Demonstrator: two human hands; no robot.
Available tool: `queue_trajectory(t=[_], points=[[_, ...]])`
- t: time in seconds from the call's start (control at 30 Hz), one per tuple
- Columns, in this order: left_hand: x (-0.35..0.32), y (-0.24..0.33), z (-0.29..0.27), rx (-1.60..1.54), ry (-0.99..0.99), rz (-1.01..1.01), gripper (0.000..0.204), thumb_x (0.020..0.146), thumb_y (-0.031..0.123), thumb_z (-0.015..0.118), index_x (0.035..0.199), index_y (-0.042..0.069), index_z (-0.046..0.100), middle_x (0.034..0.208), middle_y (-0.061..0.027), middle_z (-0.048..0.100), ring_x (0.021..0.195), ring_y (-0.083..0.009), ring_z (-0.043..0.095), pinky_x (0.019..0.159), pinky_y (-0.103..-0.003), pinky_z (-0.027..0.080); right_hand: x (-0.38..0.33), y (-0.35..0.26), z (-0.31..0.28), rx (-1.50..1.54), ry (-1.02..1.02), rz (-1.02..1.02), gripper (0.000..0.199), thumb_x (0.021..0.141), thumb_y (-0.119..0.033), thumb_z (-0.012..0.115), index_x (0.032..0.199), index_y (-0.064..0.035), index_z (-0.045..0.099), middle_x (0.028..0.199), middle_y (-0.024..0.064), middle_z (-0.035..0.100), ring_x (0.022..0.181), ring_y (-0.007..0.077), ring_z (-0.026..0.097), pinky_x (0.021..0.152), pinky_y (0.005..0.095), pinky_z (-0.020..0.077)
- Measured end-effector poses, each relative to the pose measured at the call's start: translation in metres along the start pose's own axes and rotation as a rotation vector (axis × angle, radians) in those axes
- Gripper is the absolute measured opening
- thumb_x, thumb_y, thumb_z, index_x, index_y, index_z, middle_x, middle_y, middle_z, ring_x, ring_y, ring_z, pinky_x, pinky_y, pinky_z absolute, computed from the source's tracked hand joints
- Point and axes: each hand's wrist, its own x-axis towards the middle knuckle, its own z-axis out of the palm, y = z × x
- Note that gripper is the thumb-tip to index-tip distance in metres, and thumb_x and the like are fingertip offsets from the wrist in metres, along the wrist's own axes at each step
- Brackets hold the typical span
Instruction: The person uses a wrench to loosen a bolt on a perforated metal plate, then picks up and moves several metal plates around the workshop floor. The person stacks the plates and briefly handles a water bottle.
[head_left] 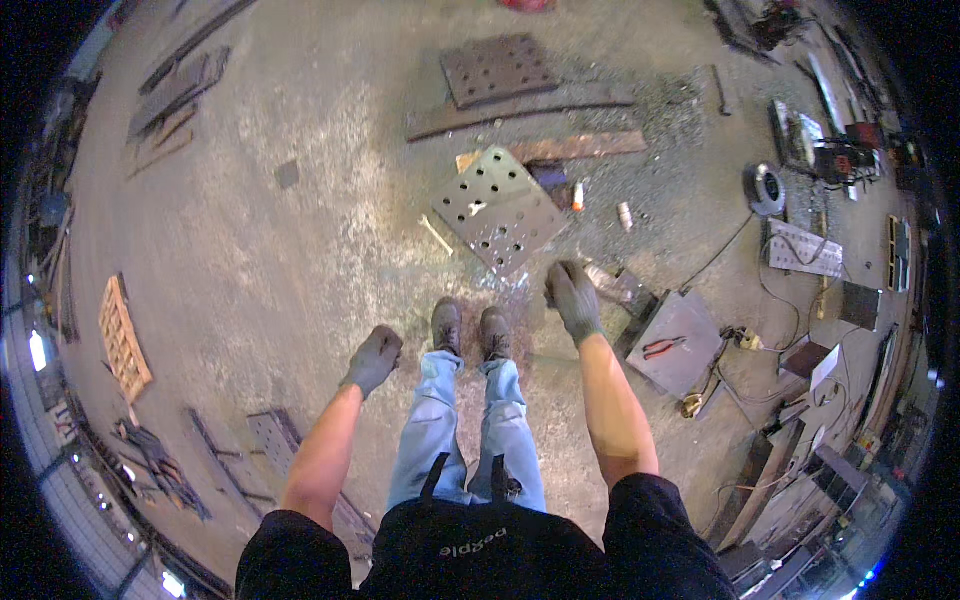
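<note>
Forearms [324, 450] forward — right hand [575, 300] farther out, near drilled plate [508, 212]; left hand [373, 361] near jeans [427, 415] — each grip curled fistlike

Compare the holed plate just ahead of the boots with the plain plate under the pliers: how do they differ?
The holed plate has many round holes; the plain plate shows none.
The holed plate looks larger in the picture than the plain plate.
The holed plate carries a small metal piece; the plain plate carries red-handled pliers.
Both are greyish, flat and four-sided.

Black T-shirt [480, 570], grey gloves [575, 302], blue jeans [426, 432]
</note>
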Motion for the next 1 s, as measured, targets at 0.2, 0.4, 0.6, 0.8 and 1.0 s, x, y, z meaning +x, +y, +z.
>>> queue_trajectory(t=[0.2, 0.4, 0.6, 0.8, 1.0], points=[[-0.060, 0.150, -0.025, -0.202, 0.111, 0.324, 0.019, 0.093, 0.026, 0.058, 0.097, 0.008, 0.056, 0.079, -0.0020, 0.057, 0.067, -0.0100, 0.054, 0.060, -0.027, 0.047, -0.075, -0.171, -0.023, -0.186, -0.026, -0.270, 0.025, 0.096, -0.026, 0.053, 0.091, -0.0016, 0.058, 0.072, 0.0030, 0.055, 0.060, 0.0112, 0.052, 0.053, 0.0290, 0.0427], [-0.084, 0.085, -0.057, -0.324, 0.112, 0.184, 0.012, 0.093, 0.021, 0.056, 0.090, 0.010, 0.055, 0.072, -0.0015, 0.055, 0.059, -0.0109, 0.052, 0.053, -0.026, 0.043, -0.151, 0.031, -0.135, -0.051, 0.114, 0.187, 0.021, 0.092, -0.023, 0.054, 0.083, -0.0050, 0.055, 0.060, 0.0057, 0.052, 0.049, 0.0161, 0.050, 0.045, 0.0328, 0.0407], [-0.138, -0.153, -0.065, -0.657, 0.324, -0.291, 0.023, 0.096, 0.030, 0.047, 0.090, 0.008, 0.051, 0.065, -0.0098, 0.055, 0.050, -0.0196, 0.053, 0.040, -0.034, 0.043, -0.303, 0.187, -0.196, -0.525, 0.085, 0.887, 0.026, 0.088, -0.024, 0.051, 0.074, -0.0031, 0.058, 0.060, 0.0128, 0.056, 0.051, 0.0301, 0.057, 0.047, 0.0443, 0.0468], [-0.187, -0.268, -0.031, -1.161, 0.519, -0.532, 0.015, 0.092, 0.025, 0.057, 0.087, 0.011, 0.054, 0.063, -0.0065, 0.051, 0.053, -0.0209, 0.051, 0.045, -0.034, 0.044, -0.233, 0.129, -0.139, -0.545, 0.045, 0.505, 0.028, 0.086, -0.030, 0.058, 0.085, -0.0028, 0.064, 0.073, 0.0148, 0.067, 0.067, 0.0267, 0.066, 0.060, 0.0414, 0.0509], [-0.136, -0.200, -0.090, -1.309, 0.227, -0.210, 0.022, 0.092, 0.026, 0.054, 0.073, 0.015, 0.049, 0.062, -0.0007, 0.051, 0.052, -0.0164, 0.051, 0.047, -0.031, 0.042, -0.084, -0.075, -0.002, -0.369, 0.144, -0.020, 0.035, 0.088, -0.033, 0.055, 0.093, 0.0005, 0.062, 0.073, 0.0114, 0.063, 0.065, 0.0202, 0.062, 0.057, 0.0358, 0.0477]])
